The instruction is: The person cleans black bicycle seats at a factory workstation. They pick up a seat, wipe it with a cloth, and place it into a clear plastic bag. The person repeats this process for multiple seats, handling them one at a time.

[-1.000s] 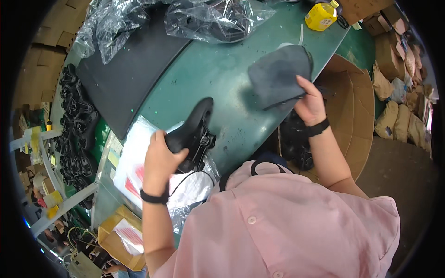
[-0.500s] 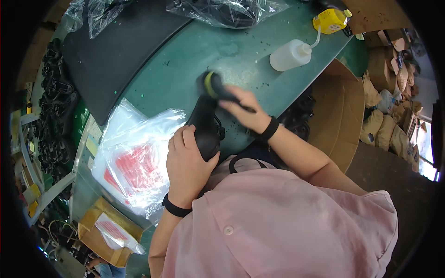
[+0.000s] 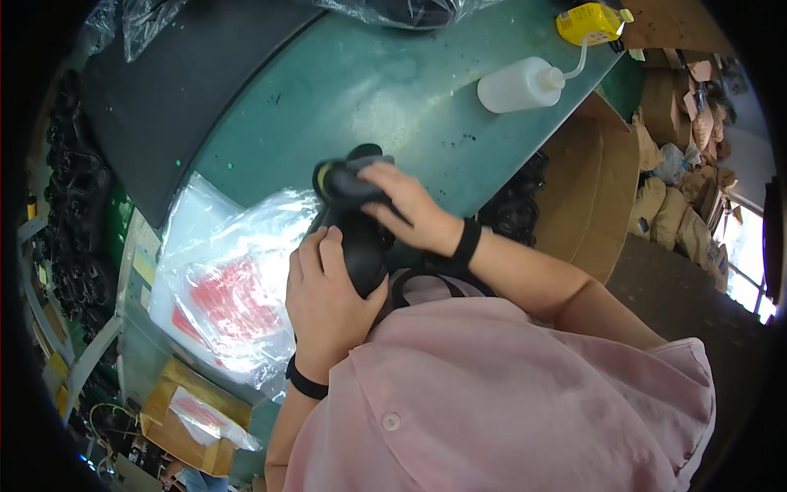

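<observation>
My left hand is closed round the heel end of a black shoe, which stands on the green table in front of my body with its toe pointing away. In my right hand is a black handled tool, seemingly a brush, with a yellow-green band round its head. The brush lies across the front part of the shoe and hides much of it. Motion smears its head a little, so bristles cannot be made out.
Clear plastic bags with red print lie left of the shoe. A white squeeze bottle and yellow bottle stand far right. A black sheet covers the far left. Cardboard boxes flank the table, and black shoes fill the left side.
My right hand has moved the brush left and nearer, from beyond the shoe's toe to across its front part. My left hand keeps its hold; the view has shifted slightly.
</observation>
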